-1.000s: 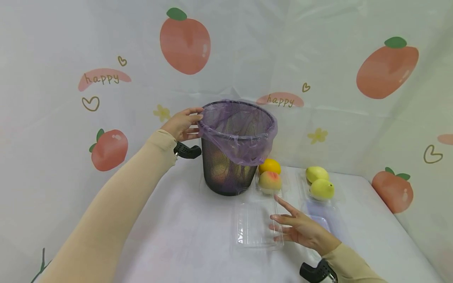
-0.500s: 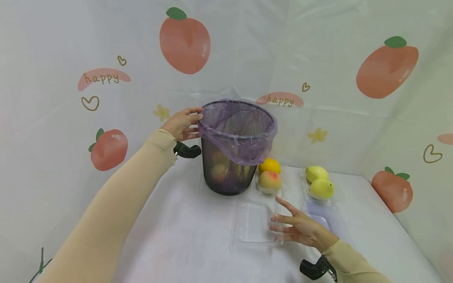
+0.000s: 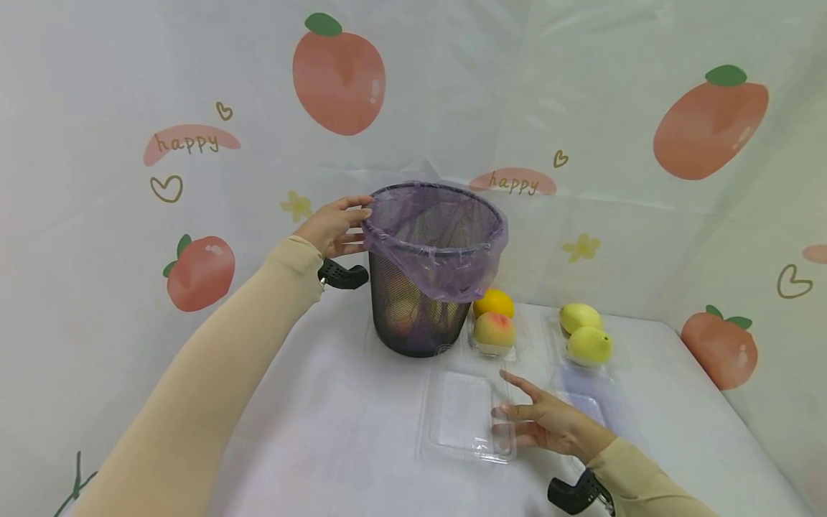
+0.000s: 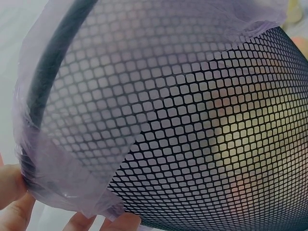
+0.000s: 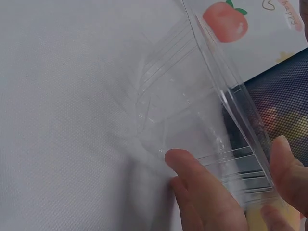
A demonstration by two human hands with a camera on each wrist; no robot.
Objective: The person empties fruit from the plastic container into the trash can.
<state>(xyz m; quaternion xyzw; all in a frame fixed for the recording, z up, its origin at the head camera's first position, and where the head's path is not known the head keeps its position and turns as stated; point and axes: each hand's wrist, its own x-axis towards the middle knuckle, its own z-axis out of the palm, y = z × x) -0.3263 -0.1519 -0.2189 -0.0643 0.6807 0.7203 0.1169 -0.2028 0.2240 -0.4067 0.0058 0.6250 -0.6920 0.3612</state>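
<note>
Clear box [image 3: 461,413]: I'm seeing it lying at the right hand [image 3: 549,424], in front of the bin [image 3: 384,276] and just this side of the peach [image 3: 494,330]; whether its base is touching the counter [image 3: 310,416], I'm not able to tell.
Right hand: it's holding the box by its right side, thumb and fingers apparently pinching the thin wall.
Left hand [image 3: 332,228]: its fingers are resting loosely spread against the bin's rim, at the purple bag [image 3: 446,276].
Box weight: I'm judging it very light, probably sliding at any nudge (from here, I'm trusting sight over feel).
Box walls: I'm expecting slick, springy plastic, the ribs adding some stiffness, the flat spans denting or cracking under a hard squeeze.
Box edge: I'm favouring a gentle pinch on the rim near a corner over the smooth middle.
</note>
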